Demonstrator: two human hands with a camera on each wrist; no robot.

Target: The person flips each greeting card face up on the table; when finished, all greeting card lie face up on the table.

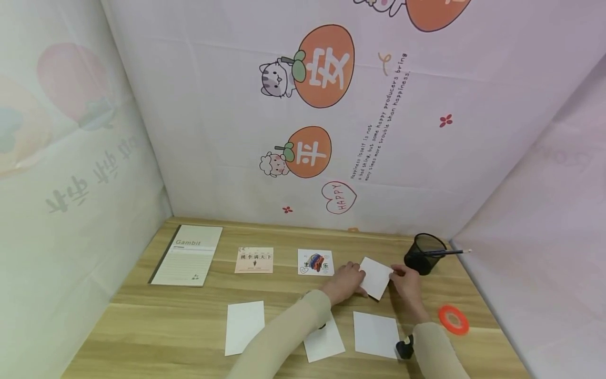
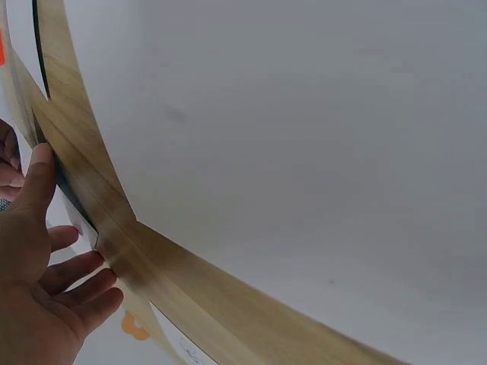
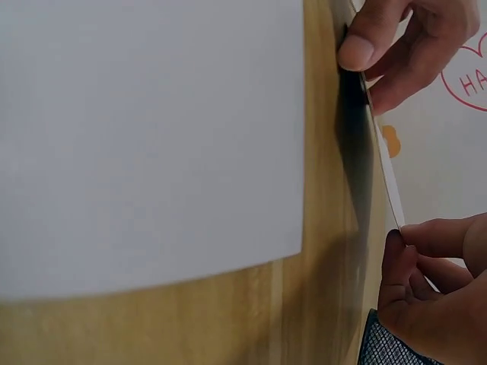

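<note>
A square white card is held between both hands close over the table, turned at an angle. The left hand grips its left side; in the left wrist view the thumb of the left hand lies along the near side, the fingers on the far side. At the right corner, the right hand pinches the card between thumb and fingers. Edge-on in the right wrist view, the card looks thin and tilted up, with a dark shadow beneath.
Three white cards lie nearer the body, one partly under the left sleeve. Two printed cards and a Gambit notebook lie along the back left. A black mesh pen cup and an orange tape roll are at right.
</note>
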